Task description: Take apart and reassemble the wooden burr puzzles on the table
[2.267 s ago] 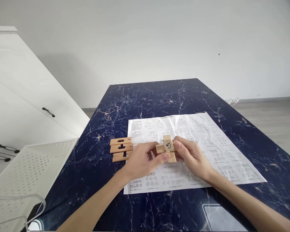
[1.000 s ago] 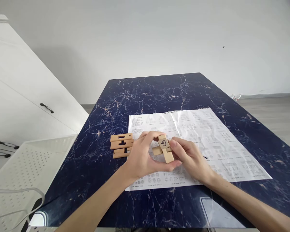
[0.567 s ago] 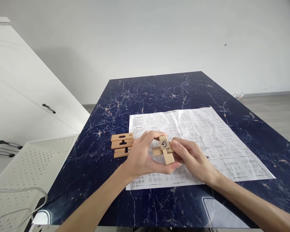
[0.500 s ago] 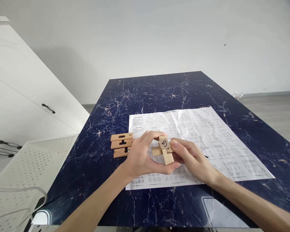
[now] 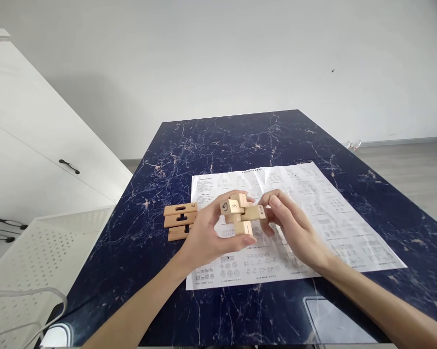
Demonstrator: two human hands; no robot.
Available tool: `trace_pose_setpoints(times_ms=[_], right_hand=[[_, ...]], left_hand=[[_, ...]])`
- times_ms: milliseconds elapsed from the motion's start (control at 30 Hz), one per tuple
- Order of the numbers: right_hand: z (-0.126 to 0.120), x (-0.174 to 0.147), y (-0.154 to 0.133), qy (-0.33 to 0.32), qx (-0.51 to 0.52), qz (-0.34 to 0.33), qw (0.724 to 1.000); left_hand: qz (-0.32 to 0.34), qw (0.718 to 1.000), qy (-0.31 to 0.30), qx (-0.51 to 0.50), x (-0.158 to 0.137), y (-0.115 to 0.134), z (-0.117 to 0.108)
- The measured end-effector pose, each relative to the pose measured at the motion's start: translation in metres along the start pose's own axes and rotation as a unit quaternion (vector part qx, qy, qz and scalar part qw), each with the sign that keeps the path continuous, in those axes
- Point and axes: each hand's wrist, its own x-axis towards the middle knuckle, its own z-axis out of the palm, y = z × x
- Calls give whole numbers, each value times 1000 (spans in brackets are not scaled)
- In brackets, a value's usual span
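My left hand is closed around a wooden interlocking burr puzzle, thumb below and fingers behind. The pale puzzle is crossed together from several notched bars, with handwritten 3, 2 and 1 and another mark on its faces. At its right end, my right hand is loosely curled with its fingers apart, nearest to the bar marked 2. I cannot tell whether a fingertip touches that bar. Left of my left hand lie three slotted wooden pieces side by side, their right ends partly hidden behind the hand.
A creased printed sheet with small diagrams lies under my hands on the dark blue marbled table. White cabinets with black handles stand at left, beside a white perforated surface with a pale cable.
The puzzle has turned in my left hand, so faces marked 3, 2 and 1 now show. My right hand has loosened its grip and drawn slightly right. The view has shifted a little.
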Motion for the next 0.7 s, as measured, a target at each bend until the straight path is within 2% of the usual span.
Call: trace_pose_setpoints(times_ms=[33, 100, 200, 333, 433, 600, 700], right_hand=[[-1, 2, -1, -19, 26, 18, 999], [-2, 4, -3, -97, 70, 46, 992], [-5, 6, -4, -208, 126, 69, 968], [-6, 6, 0, -275, 223, 97, 930], [-2, 5, 6, -268, 266, 114, 919], [7, 2, 15, -179, 275, 124, 936], [9, 0, 19, -149, 262, 133, 944]], left_hand=[[15, 1000, 10, 1, 1, 0, -1], [33, 999, 14, 8, 3, 0, -2], [34, 999, 3, 11, 3, 2, -2], [12, 999, -23, -25, 0, 1, 2], [4, 999, -18, -36, -1, 0, 7], [21, 998, 61, -23, -1, -2, 16], [17, 996, 82, -21, -2, -3, 19]])
